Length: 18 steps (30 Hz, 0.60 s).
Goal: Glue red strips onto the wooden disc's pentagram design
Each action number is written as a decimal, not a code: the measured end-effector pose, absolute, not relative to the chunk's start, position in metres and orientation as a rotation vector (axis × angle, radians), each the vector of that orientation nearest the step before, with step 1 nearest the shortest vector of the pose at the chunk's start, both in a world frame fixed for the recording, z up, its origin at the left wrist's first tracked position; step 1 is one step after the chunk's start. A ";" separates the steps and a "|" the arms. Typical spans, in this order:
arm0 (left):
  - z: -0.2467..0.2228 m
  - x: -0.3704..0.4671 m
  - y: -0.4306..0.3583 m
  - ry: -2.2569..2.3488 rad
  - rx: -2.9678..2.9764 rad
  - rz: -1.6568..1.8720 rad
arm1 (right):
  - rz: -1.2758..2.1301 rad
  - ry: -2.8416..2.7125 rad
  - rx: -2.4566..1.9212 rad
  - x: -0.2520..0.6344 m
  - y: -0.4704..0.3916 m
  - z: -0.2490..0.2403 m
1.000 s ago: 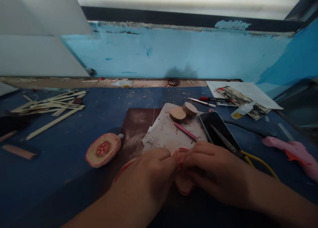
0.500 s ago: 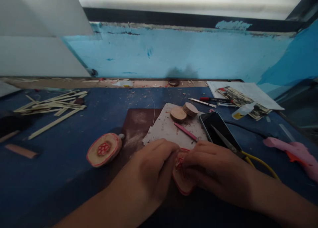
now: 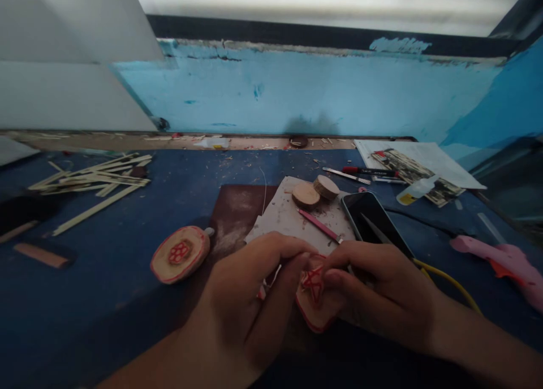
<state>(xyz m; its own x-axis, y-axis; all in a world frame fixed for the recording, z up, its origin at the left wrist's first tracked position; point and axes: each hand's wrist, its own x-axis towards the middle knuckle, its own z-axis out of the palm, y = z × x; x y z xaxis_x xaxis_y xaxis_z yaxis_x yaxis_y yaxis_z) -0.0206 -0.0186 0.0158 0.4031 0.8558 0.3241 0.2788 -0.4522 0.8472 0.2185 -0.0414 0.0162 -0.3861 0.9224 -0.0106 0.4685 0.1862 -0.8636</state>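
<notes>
A wood slice (image 3: 319, 315) with a red outline and a red star-shaped piece (image 3: 313, 285) on its face is between my hands near the table's front. My left hand (image 3: 250, 298) grips its upper left edge, thumb and fingertips drawn together. A small red-and-white bit (image 3: 268, 284) shows in the gap inside that hand; what it belongs to is unclear. On the other side, my right hand (image 3: 382, 293) is closed on the slice's right edge, with thumb and forefinger beside the star. Its lower fingers are hidden. Pink tweezers (image 3: 320, 226) lie just beyond both hands.
Another red-rimmed slice (image 3: 180, 254) lies left. Two small wood discs (image 3: 306, 195) rest on paper (image 3: 275, 219). To the right are a phone (image 3: 360, 208), yellow-handled scissors (image 3: 449, 281), a pink glue gun (image 3: 500, 259) and a glue bottle (image 3: 418, 190). Thin sticks (image 3: 97, 177) are piled far left.
My right thumb and forefinger have shifted right, uncovering more of the star. A gap has opened between my left thumb and fingers, showing the red-and-white bit.
</notes>
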 end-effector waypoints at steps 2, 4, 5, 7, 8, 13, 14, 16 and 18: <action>0.018 -0.017 -0.015 0.957 1.956 1.026 | 1.124 -1.935 -1.293 0.218 -0.042 0.017; 0.018 -0.017 -0.015 0.972 1.937 1.015 | 1.159 -1.894 -1.289 0.217 -0.042 0.018; 0.018 -0.018 -0.015 0.972 1.914 0.987 | 1.205 -1.862 -1.284 0.217 -0.042 0.019; 0.022 -0.018 -0.016 0.971 1.835 0.932 | 1.369 -1.771 -1.253 0.215 -0.043 0.022; 0.024 -0.018 -0.017 0.968 1.781 0.919 | 1.466 -1.720 -1.226 0.214 -0.043 0.023; 0.039 -0.009 -0.018 0.881 1.482 0.893 | 1.566 -1.709 -1.137 0.208 -0.045 0.029; 0.040 -0.008 -0.018 0.839 1.455 0.879 | 1.529 -1.733 -1.128 0.207 -0.046 0.028; 0.039 -0.006 -0.017 0.790 1.442 0.879 | 1.478 -1.737 -1.116 0.205 -0.046 0.027; 0.036 -0.005 -0.017 0.812 1.464 0.920 | 1.383 -1.730 -1.161 0.203 -0.046 0.025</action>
<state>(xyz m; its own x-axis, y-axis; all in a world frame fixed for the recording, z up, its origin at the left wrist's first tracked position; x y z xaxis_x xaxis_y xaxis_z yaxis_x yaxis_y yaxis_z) -0.0051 -0.0170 0.0361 0.4497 0.8885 0.0914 -0.0200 -0.0922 0.9955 0.2030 -0.0458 0.0248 -0.4135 0.9092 -0.0488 0.2478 0.0608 -0.9669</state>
